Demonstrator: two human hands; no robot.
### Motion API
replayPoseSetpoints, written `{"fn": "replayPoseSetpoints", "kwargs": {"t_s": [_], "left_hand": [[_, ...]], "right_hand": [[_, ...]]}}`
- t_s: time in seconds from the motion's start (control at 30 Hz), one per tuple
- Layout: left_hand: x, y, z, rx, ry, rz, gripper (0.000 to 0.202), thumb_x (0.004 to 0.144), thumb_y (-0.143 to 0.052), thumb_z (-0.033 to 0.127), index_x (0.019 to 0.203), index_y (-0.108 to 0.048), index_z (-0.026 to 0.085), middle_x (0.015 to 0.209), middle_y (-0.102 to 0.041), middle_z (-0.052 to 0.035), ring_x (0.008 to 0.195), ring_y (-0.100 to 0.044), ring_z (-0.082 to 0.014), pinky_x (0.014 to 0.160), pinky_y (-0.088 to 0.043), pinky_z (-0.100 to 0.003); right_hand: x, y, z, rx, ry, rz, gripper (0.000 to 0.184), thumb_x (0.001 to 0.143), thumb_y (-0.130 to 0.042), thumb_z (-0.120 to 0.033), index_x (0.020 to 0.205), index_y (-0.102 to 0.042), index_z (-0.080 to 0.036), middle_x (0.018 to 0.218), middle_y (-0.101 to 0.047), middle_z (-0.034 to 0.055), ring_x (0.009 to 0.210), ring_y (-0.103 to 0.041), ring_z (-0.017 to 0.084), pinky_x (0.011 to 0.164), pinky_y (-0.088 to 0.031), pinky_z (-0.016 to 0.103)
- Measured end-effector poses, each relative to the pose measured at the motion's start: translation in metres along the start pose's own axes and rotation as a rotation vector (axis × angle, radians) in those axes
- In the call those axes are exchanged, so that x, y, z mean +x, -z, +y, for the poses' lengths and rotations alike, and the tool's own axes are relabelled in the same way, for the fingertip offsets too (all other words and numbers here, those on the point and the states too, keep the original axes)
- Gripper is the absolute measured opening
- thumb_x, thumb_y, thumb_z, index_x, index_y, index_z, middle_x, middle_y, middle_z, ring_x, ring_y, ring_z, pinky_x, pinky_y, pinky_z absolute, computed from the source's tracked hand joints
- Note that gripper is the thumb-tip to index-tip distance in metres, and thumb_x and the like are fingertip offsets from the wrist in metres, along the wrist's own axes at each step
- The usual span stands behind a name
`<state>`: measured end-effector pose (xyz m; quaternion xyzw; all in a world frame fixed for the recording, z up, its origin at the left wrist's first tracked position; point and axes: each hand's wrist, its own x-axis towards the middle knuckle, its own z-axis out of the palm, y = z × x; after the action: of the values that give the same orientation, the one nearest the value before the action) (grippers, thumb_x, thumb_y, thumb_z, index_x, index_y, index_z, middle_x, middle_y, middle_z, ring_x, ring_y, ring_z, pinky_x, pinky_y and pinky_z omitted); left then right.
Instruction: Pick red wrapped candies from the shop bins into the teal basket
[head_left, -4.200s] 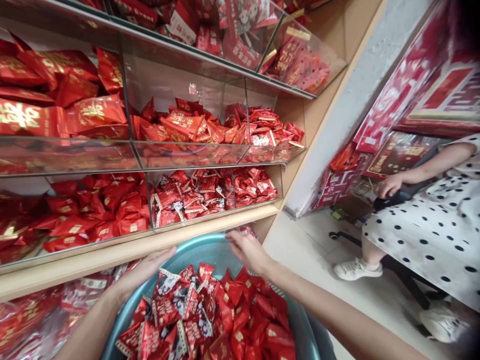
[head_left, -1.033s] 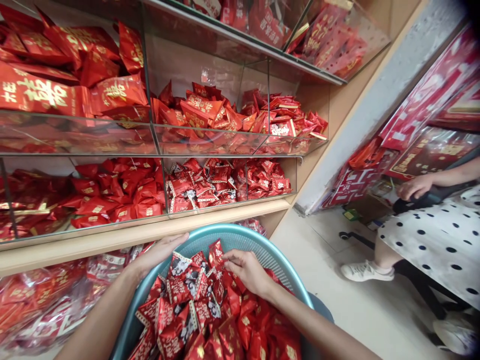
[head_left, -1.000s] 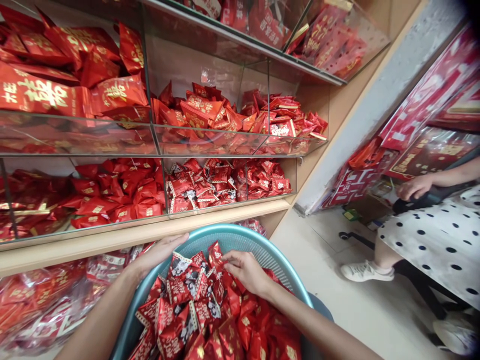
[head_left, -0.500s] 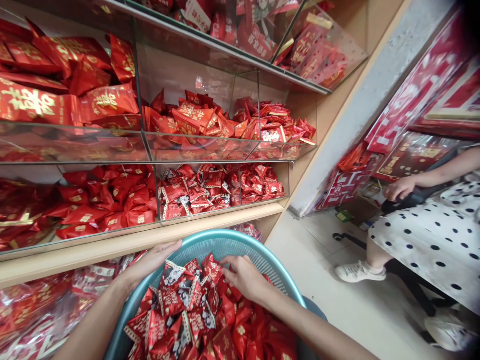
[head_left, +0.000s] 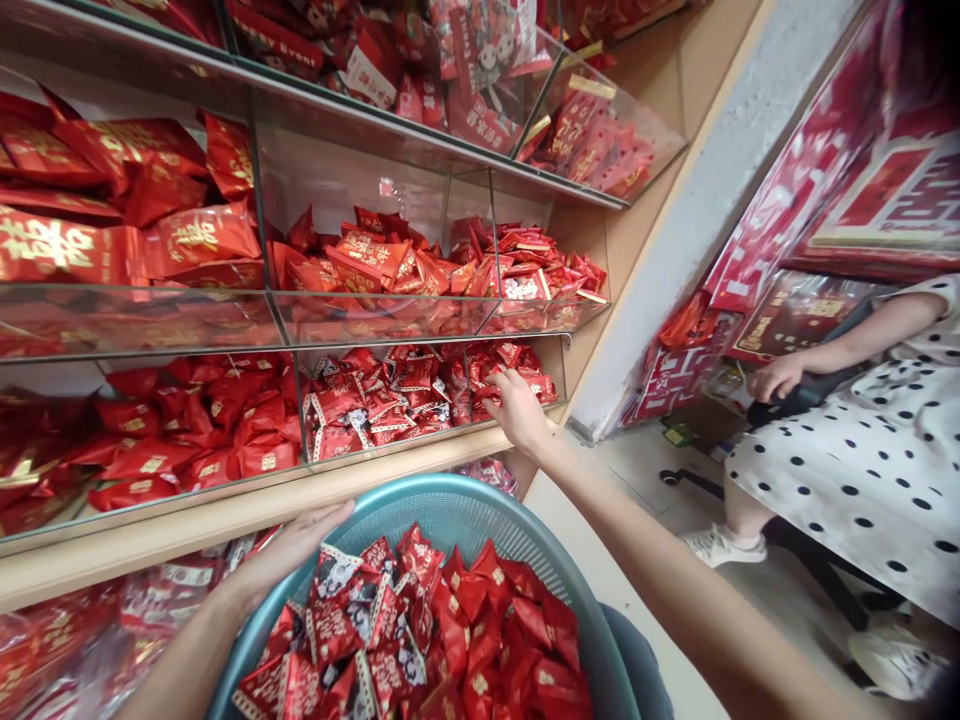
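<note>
A teal plastic basket (head_left: 551, 535) stands below the shelves, filled with small red wrapped packets (head_left: 457, 610), some with black-and-white pictures. My left hand (head_left: 304, 540) lies at its left rim, fingers stretched along the edge and touching it. Up at the lower shelf, my right hand (head_left: 519, 415) reaches over the front of the right-hand compartment (head_left: 551, 372), which holds similar small red packets. Its thumb and forefinger are apart and slightly bent. No packet shows between them, though the far fingers are partly hidden.
Clear-fronted shelf compartments hold more red packets (head_left: 202, 235), with gold lettering. A wooden ledge (head_left: 187, 520) runs below, above plastic-wrapped bags (head_left: 67, 650). At the right, a person in a polka-dot garment (head_left: 862, 470) sits beside a wall with red packages (head_left: 772, 230).
My right hand has left the packets in the basket and moved up to the lower shelf's right compartment. My left hand stays at the rim. The view has shifted slightly.
</note>
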<state>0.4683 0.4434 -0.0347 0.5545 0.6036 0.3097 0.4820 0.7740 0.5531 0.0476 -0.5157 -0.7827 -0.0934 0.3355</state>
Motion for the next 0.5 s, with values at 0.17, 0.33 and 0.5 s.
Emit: {"fn": "replayPoseSetpoints", "kwargs": {"t_s": [0.17,0.33,0.5], "left_hand": [[-0.002,0.000,0.004,0.005,-0.014,0.003,0.049,0.073,-0.054,0.057,0.106,-0.065,0.023,0.127,-0.052,-0.0027,0.122,-0.043,-0.0244,0.108,-0.022,-0.038],[-0.001,0.000,0.002,-0.003,-0.032,0.004,0.049,0.072,-0.055,0.057,0.105,-0.066,0.022,0.125,-0.054,-0.0032,0.121,-0.044,-0.0248,0.107,-0.024,-0.039],[-0.003,-0.001,0.003,-0.028,-0.007,-0.004,0.049,0.073,-0.054,0.057,0.107,-0.064,0.023,0.125,-0.054,-0.0021,0.121,-0.043,-0.0239,0.107,-0.025,-0.037]], "right_hand": [[0.007,-0.013,-0.009,-0.058,0.104,0.012,0.017,0.081,-0.046,-0.018,0.095,-0.057,-0.019,0.102,-0.053,0.0088,0.093,-0.049,0.020,0.077,-0.040,0.030],[0.014,-0.011,0.001,0.195,-0.013,0.157,0.017,0.082,-0.044,-0.020,0.082,-0.061,-0.018,0.086,-0.058,0.0060,0.079,-0.053,0.016,0.072,-0.041,0.027],[0.020,-0.007,0.017,0.614,-0.323,0.281,0.021,0.072,-0.055,-0.033,0.077,-0.062,-0.014,0.074,-0.062,0.0048,0.064,-0.056,0.014,0.062,-0.043,0.027]]}}
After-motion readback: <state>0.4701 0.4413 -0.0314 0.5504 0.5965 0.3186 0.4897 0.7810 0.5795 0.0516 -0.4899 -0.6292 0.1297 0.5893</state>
